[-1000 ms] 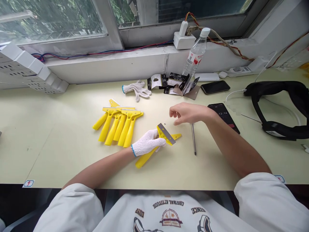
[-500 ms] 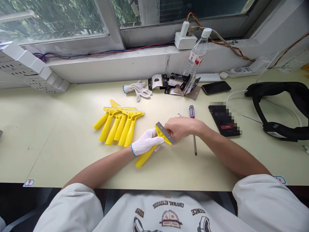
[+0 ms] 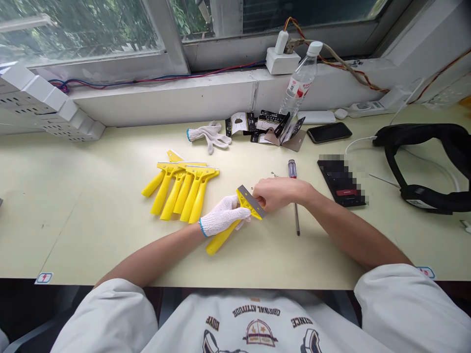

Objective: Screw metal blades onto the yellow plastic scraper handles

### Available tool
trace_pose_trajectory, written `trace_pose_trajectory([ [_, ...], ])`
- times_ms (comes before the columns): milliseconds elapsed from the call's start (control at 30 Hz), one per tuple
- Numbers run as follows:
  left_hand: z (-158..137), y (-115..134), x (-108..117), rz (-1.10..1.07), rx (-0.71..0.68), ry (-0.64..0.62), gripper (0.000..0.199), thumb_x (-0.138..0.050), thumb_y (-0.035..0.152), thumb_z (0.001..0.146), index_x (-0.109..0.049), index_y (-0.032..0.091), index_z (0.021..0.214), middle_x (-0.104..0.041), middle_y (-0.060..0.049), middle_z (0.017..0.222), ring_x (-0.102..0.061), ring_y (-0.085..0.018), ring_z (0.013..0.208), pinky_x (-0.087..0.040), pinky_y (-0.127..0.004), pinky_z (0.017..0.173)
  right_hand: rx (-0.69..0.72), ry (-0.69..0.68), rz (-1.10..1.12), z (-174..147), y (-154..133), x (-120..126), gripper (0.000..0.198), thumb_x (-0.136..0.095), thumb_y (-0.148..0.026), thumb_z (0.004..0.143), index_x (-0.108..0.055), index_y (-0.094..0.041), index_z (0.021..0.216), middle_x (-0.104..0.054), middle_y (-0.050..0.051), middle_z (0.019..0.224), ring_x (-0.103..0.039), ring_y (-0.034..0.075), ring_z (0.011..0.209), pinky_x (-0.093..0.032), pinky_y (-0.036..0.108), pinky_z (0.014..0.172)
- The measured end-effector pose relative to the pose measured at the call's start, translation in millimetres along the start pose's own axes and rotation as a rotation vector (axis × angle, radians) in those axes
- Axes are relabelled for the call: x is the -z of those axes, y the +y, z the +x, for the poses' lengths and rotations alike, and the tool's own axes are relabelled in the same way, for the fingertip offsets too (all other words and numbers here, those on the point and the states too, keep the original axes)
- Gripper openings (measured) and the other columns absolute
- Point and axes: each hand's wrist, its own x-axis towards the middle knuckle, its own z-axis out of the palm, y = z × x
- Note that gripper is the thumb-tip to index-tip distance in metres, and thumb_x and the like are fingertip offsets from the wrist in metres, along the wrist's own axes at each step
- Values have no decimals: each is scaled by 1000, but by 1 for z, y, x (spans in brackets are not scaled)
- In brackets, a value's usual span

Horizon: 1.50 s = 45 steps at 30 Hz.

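My left hand (image 3: pixel 222 215), in a white knit glove with a blue cuff, is closed around a yellow scraper (image 3: pixel 222 237). The scraper is tilted, its grey metal blade (image 3: pixel 250 201) toward the upper right. My bare right hand (image 3: pixel 275 193) is closed beside the blade, fingers curled down; whatever they pinch, if anything, is hidden. A screwdriver (image 3: pixel 292 169) with a clear and red handle lies just behind the right hand, its shaft passing under the wrist. Tiny metal bits, perhaps screws (image 3: pixel 274 174), lie near the right hand's knuckles.
Several yellow scrapers (image 3: pixel 182 189) lie piled to the left. Behind are a spare glove (image 3: pixel 209 136), black cardboard packaging (image 3: pixel 272 128) and a water bottle (image 3: pixel 300 81). Two phones (image 3: pixel 329 133) and a black headset strap (image 3: pixel 423 166) are on the right. White boxes (image 3: pixel 47 105) stand at the left.
My right hand has shifted very slightly at the blade. The left hand and the scraper have stayed in place.
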Motion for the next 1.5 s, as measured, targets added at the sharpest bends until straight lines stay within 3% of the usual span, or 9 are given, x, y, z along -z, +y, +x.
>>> trace_pose_trajectory([
  [133,0,-3,3,12,6,-24,41,-78,55,88,-70,15,85,-65,-4,68,-54,-13,53,-43,-29,59,-22,29,63,-12,16,19,25,-73,-21,73,-49,-23,64,-59,-1,71,-47,15,60,-26,35,52],
  [267,1,-10,6,17,2,-43,34,-75,48,91,-70,15,90,-67,-3,72,-56,-12,54,-46,-30,64,-36,190,198,-32,26,43,22,-78,-35,83,-62,-24,72,-66,-1,73,-55,16,64,-34,33,54],
  [367,2,-12,7,12,4,-59,29,-74,43,92,-68,15,95,-68,-2,79,-57,-11,55,-47,-29,64,-15,311,424,-42,25,53,26,-82,-46,84,-67,-24,80,-70,0,74,-62,17,66,-42,32,58],
  [467,2,-11,5,-5,25,-51,28,-74,43,92,-66,16,97,-69,-2,81,-58,-11,55,-45,-28,59,23,304,634,-43,15,53,26,-82,-46,84,-70,-23,83,-73,1,75,-67,18,69,-48,32,61],
  [567,2,-9,3,-14,32,-15,27,-73,42,92,-66,16,96,-65,1,71,-56,-12,54,-45,-28,59,56,224,730,-36,2,45,19,-78,-39,85,-72,-22,88,-77,3,80,-70,19,72,-54,32,66],
  [733,3,-10,3,-10,16,5,26,-72,40,93,-66,15,101,-65,0,69,-55,-13,53,-45,-29,59,6,208,614,-23,-13,30,11,-75,-30,85,-74,-21,92,-81,4,87,-74,20,75,-57,33,67],
  [933,4,-11,5,7,15,14,22,-72,36,91,-64,17,99,-64,1,66,-55,-13,53,-45,-29,61,-35,259,541,-19,-16,20,21,-77,-31,85,-64,-25,101,-82,2,92,-73,20,80,-52,31,63],
  [1133,3,-16,7,0,27,15,21,-72,35,90,-65,16,95,-67,-2,70,-56,-14,56,-45,-29,60,-6,294,492,-18,-20,16,22,-77,-26,84,-55,-25,87,-75,1,88,-67,19,78,-47,29,60],
  [1500,4,-16,8,-1,29,14,26,-72,38,94,-69,15,103,-67,-2,72,-56,-13,54,-45,-27,55,-18,313,405,-18,-25,13,23,-77,-22,83,-54,-24,84,-71,-1,84,-61,17,73,-40,29,58],
])
